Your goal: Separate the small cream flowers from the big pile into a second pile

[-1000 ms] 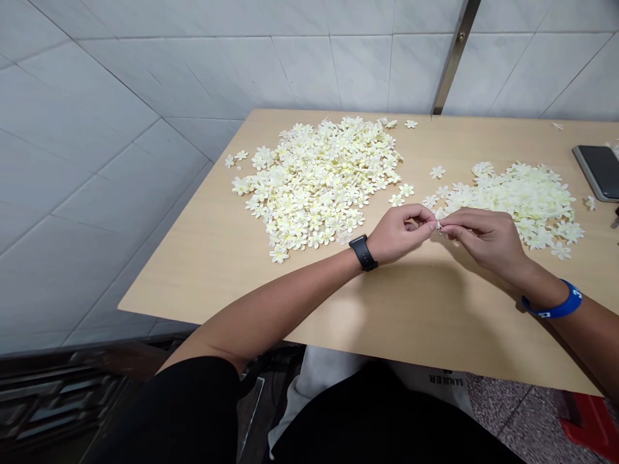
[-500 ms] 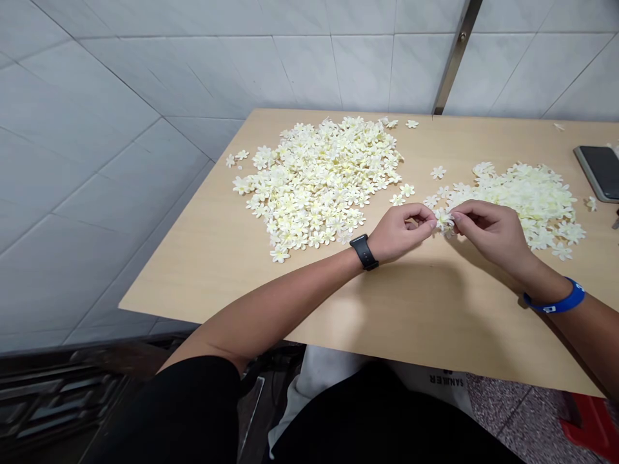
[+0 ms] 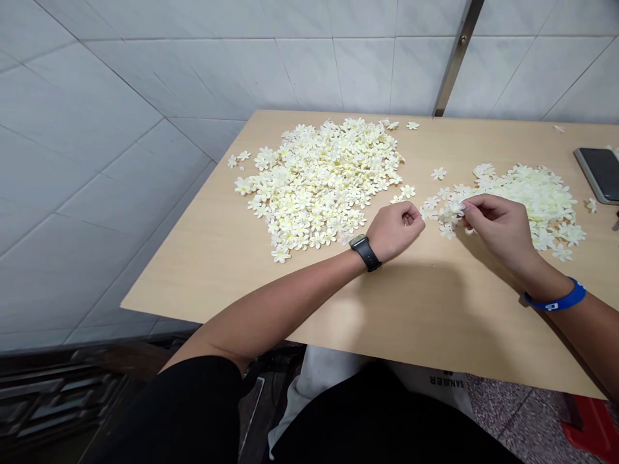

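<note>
Between the thumb and fingers of my right hand is a white artificial flower, pinched at its edge and held over other loose flowers. My left hand, with a black watch on the wrist, is closed with thumb and fingertips together, a little left of that flower. Whatever those fingertips may hold is hidden. A large heap of white flowers with yellow centres spreads to the left. A smaller flower heap lies just behind and right of my right hand.
The wooden table ends at a tiled wall at the back, where a metal strip runs up. A phone lies near the right edge. A red object is below the table.
My hands have come apart. The left has drawn back slightly to the left, off the flower, while the right has moved the flower slightly right.
</note>
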Motion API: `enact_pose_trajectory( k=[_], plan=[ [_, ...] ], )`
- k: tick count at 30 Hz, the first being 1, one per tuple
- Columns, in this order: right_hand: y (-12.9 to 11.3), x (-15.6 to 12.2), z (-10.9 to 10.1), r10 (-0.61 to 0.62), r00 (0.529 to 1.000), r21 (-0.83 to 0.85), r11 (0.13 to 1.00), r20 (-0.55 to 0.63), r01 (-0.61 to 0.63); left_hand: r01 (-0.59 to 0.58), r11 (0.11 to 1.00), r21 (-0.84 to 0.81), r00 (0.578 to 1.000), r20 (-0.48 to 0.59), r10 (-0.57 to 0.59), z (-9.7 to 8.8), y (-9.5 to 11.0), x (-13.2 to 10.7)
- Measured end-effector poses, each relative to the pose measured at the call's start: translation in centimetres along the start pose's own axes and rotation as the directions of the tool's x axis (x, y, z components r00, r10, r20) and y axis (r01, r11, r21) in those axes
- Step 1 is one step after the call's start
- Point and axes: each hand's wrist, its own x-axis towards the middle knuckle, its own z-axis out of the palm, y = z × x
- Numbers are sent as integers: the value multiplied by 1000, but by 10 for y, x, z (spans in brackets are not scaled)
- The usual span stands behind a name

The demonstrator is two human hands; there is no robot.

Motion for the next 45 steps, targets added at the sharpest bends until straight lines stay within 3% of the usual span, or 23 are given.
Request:
enact_pose_trajectory(
  k=[3,6,9,12,14,17,26,35,39,42,45],
  plan=[
    [1,-2,2,-108,994,-76,991,-7,107,-11,984,176,999,-38,18,-4,2,-1],
    [-6,-8,5,-269,963,-217,941,-11,261,-86,971,223,995,-36,96,-5,6,-2],
    [-13,-14,9,-415,909,-333,854,28,400,-173,976,129,984,62,166,-4,9,-5],
    [-16,-19,13,-458,883,-363,808,108,463,-200,980,14,967,161,195,0,8,-6],
    [-16,-21,15,-474,871,-345,802,128,487,-198,980,-25,967,157,199,1,7,-7],
    [-16,-22,17,-472,874,-312,819,112,482,-190,979,-66,974,113,197,3,4,-6],
    [-21,-16,11,-301,953,-210,931,16,298,-183,980,-79,978,83,189,4,1,-3],
    [-22,-17,10,-240,970,-182,956,-33,230,-176,981,-82,980,82,183,3,1,-4],
    [-3,-3,-3,-313,946,-351,898,-84,265,-167,986,15,986,13,167,0,0,-2],
    [10,6,-10,-390,920,-500,805,-40,319,-190,969,156,979,-44,199,-6,0,2],
    [10,3,-5,-449,893,-491,772,29,404,-188,944,271,974,-74,215,-12,-3,5]
  ],
)
